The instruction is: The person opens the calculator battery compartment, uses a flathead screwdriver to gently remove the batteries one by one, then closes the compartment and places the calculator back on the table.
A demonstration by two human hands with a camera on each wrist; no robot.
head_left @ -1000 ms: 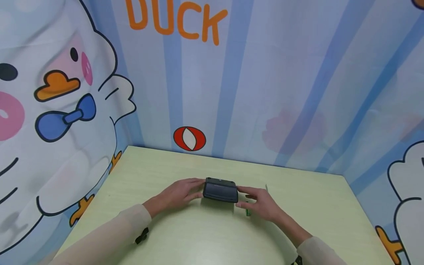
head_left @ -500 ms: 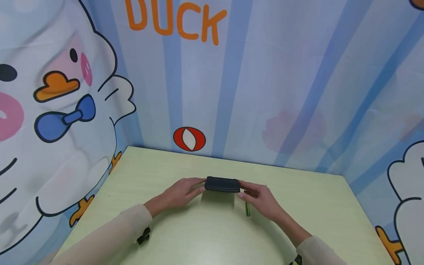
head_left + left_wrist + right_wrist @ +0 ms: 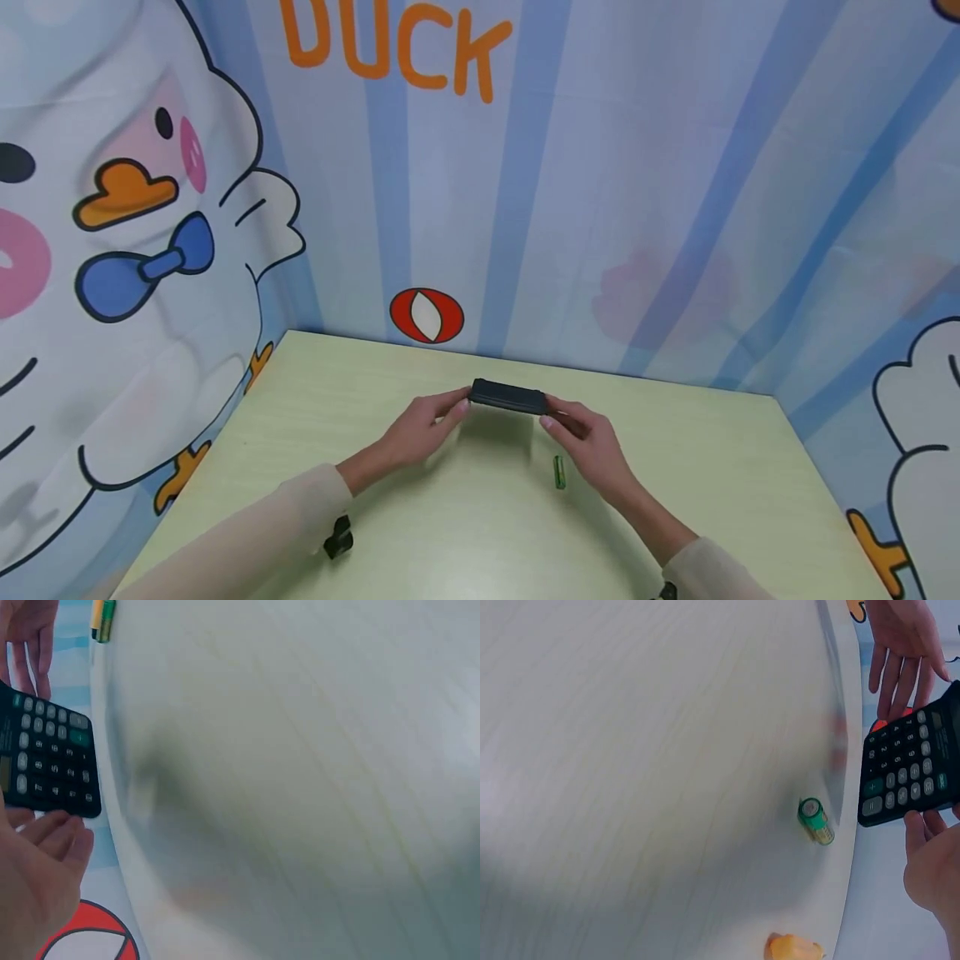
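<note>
A black calculator (image 3: 508,397) hangs raised over the table, seen nearly edge-on in the head view. My left hand (image 3: 422,432) holds its left end between thumb and fingers. At the other end, my right hand (image 3: 595,446) grips it in the same way. Both wrist views show the key side of the calculator (image 3: 906,766), with grey keys and two green ones. Below the right hand, a green battery (image 3: 559,472) lies on the table. The right wrist view shows the end of this battery (image 3: 815,820).
The pale table (image 3: 450,533) runs back to a blue striped cloth (image 3: 585,208) printed with cartoon ducks. An orange-yellow object (image 3: 795,946) lies on the table to the right of the battery, hidden behind the right hand in the head view.
Both hands have raised the calculator and moved it slightly away. It has tilted from showing a broad dark face to a thin edge. The battery has come into fuller view.
</note>
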